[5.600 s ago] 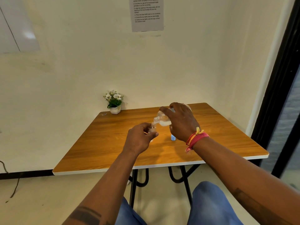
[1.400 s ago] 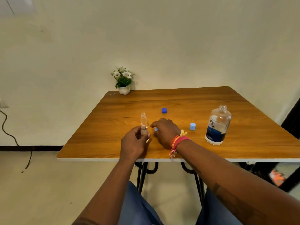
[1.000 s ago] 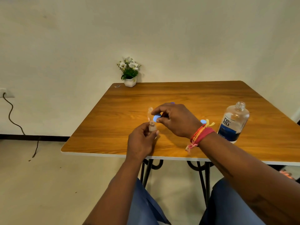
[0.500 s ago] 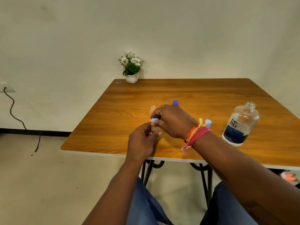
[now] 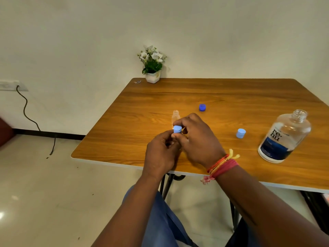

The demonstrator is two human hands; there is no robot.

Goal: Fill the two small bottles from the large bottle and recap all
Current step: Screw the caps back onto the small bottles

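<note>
Mostly hidden, a small bottle (image 5: 174,139) sits gripped by left hand (image 5: 161,152), right hand (image 5: 195,139) pinching its light-blue cap (image 5: 177,129).

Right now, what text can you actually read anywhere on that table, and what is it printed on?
"re-nu": on the label of the large bottle, standing uncapped at the table's right.
Finer print on that label's dark blue band: too small and blurred to read.
Nothing legible on the caps or the small bottles.

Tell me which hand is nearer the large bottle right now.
Right. The right hand is at the light blue cap mid-table, left of the large bottle; the left hand sits farther left still.
</note>
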